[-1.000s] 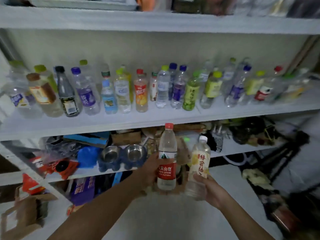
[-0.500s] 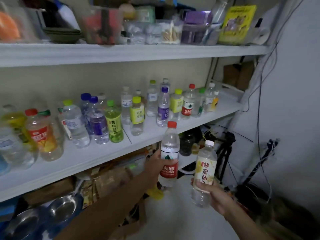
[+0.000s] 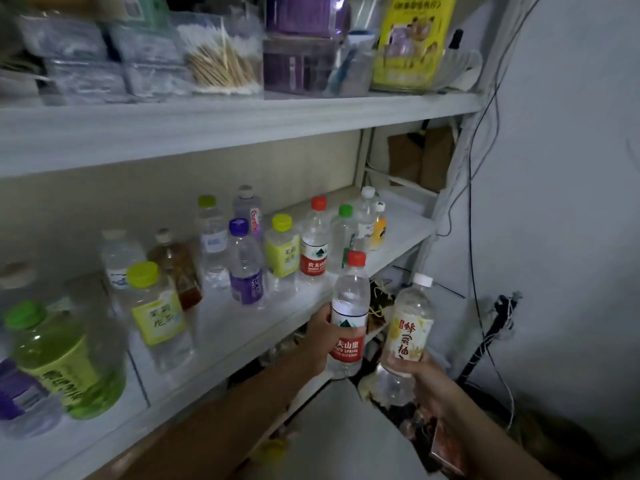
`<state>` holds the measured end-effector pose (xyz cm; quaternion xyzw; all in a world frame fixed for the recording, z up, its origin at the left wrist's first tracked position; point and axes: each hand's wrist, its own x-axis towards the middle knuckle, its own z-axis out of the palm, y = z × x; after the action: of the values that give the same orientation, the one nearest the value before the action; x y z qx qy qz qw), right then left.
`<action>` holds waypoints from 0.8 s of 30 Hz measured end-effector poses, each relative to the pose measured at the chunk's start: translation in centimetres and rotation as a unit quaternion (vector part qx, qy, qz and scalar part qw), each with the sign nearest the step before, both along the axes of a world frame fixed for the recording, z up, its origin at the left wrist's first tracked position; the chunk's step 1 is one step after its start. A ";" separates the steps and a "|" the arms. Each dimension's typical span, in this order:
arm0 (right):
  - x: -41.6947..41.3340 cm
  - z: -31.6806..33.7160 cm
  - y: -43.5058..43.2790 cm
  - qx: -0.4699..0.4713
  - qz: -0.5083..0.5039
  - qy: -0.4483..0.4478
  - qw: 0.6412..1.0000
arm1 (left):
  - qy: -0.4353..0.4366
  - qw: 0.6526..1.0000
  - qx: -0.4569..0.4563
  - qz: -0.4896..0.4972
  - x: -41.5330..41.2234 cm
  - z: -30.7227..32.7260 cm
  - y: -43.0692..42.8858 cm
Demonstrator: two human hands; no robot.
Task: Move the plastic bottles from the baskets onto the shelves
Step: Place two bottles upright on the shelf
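My left hand [image 3: 320, 336] grips a clear water bottle with a red cap and red label [image 3: 348, 317], held upright just in front of the middle shelf's [image 3: 221, 334] front edge. My right hand [image 3: 420, 374] holds a clear bottle with a white cap and a yellow-white label [image 3: 408, 332], upright, to the right of the first and apart from the shelf. Several plastic bottles stand on the middle shelf, among them a red-labelled one [image 3: 313, 251] and a purple-capped one [image 3: 244, 268]. No basket shows.
The upper shelf [image 3: 242, 123] carries clear boxes, cotton swabs [image 3: 225, 60] and a yellow book [image 3: 412, 39]. The shelf's right end near the upright [image 3: 433, 237] is bare. Cables hang down the white wall at right. Clutter fills the lower shelf and floor.
The view has swung right and closer to the shelf's right end. Both hands with their bottles have risen toward the middle shelf's front edge.
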<state>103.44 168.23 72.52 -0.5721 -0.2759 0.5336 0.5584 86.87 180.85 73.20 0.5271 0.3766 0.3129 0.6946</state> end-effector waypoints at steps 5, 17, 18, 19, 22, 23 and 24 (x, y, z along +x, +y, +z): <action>4.9 -1.3 3.4 -0.011 -0.027 0.015 0.999 | 0.028 0.999 0.017 -0.035 5.2 -0.2 3.3; 22.4 -3.5 15.8 -0.003 0.014 -0.026 1.000 | 0.102 0.989 0.108 0.025 22.3 -3.1 11.6; 24.1 -3.5 17.1 -0.003 0.014 -0.032 0.999 | 0.105 0.986 0.123 0.029 23.8 -2.9 12.3; 25.6 -3.3 18.4 0.002 0.019 -0.034 0.999 | 0.108 0.984 0.137 0.037 25.2 -2.6 13.1; 30.8 -2.4 22.4 0.012 0.045 -0.030 0.998 | 0.132 0.974 0.162 0.087 29.6 -1.8 15.7; 32.2 -1.9 23.6 0.015 0.057 -0.029 0.998 | 0.136 0.970 0.170 0.111 31.0 -1.8 16.5; 33.6 -1.4 24.9 0.017 0.069 -0.039 0.997 | 0.145 0.966 0.171 0.132 32.2 -1.7 17.4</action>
<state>137.02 193.11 71.12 -0.5623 -0.3449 0.5434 0.5192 119.11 198.23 71.54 0.6234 0.4807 0.3812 0.4848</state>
